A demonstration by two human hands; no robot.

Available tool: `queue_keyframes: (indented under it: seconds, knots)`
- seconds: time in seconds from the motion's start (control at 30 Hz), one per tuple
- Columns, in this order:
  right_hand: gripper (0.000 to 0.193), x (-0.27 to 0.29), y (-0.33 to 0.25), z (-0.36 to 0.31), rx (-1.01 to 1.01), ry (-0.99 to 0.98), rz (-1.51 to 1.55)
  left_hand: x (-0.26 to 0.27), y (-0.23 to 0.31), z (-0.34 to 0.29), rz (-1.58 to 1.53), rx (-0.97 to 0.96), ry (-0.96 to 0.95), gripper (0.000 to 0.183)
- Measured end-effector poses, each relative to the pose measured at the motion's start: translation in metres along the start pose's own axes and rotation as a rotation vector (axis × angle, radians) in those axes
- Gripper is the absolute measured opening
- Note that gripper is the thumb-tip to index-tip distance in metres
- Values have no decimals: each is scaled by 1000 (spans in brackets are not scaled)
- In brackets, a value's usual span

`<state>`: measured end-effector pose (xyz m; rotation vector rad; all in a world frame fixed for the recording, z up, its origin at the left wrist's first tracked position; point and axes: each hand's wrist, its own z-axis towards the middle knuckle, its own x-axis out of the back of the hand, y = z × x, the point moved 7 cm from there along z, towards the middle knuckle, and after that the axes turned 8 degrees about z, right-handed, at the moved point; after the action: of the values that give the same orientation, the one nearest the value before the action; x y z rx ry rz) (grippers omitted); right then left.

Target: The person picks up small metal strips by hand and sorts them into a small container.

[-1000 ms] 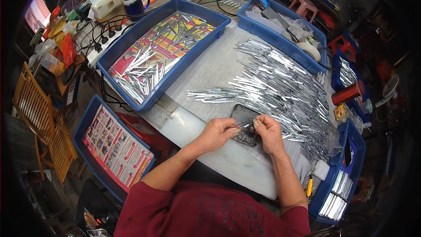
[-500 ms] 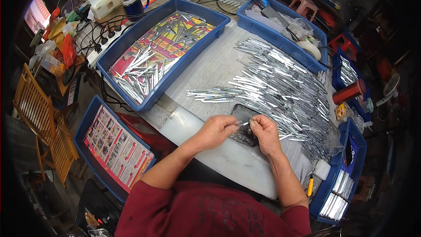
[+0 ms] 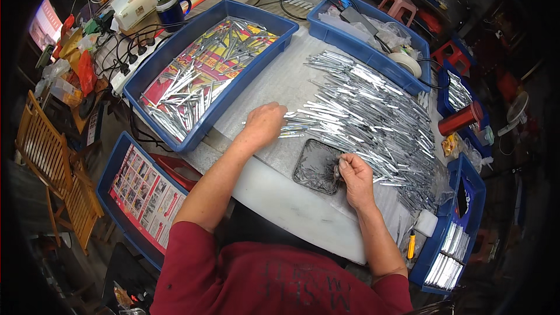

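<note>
Below the left edge of the worktable [image 3: 280,198] sits a blue plastic tray [image 3: 125,220], a printed sheet lining its bottom; on the table, a larger blue tray [image 3: 239,86] bears scattered silver metal strips [image 3: 200,104], a modest share of those in view; next comes the left hand [image 3: 265,123], lowered over the left end of a row of similar strips [image 3: 294,125], fingers bent, though whether they have closed on one I cannot tell; nearer the body lies a small black rectangular tray [image 3: 300,159] with thin dark pieces in it; at its right side the right hand [image 3: 357,178] pinches thumb and fingertips together on a small dark piece [image 3: 337,170], too small to identify; behind spreads the large pile of metal strips [image 3: 373,119], by far the greatest quantity, so much seems left to handle; farther right, a blue side tray [image 3: 471,239] holds strips in neat stacks [image 3: 444,271], perhaps a finished portion, though nothing confirms it.
</note>
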<state>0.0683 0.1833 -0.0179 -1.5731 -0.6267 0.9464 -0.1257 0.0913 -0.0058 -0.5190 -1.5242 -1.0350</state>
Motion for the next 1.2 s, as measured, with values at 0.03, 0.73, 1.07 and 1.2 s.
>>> queue_keyframes:
  seconds: [0.03,0.73,1.07,1.2]
  knots:
    - [14,0,-1,-1,1,2,1,0,0,-1,1,-2,0,13]
    - [12,-18,-24,-18,163,-71,-518,-14,41,-86,-1078,48,23,14]
    - [12,-22,-11,-24,32,-30,-249,-30,65,-82,-1833,54,-56,17]
    - [8,-28,-29,-7,314,-86,-735,-10,52,-84,-1572,65,73,13]
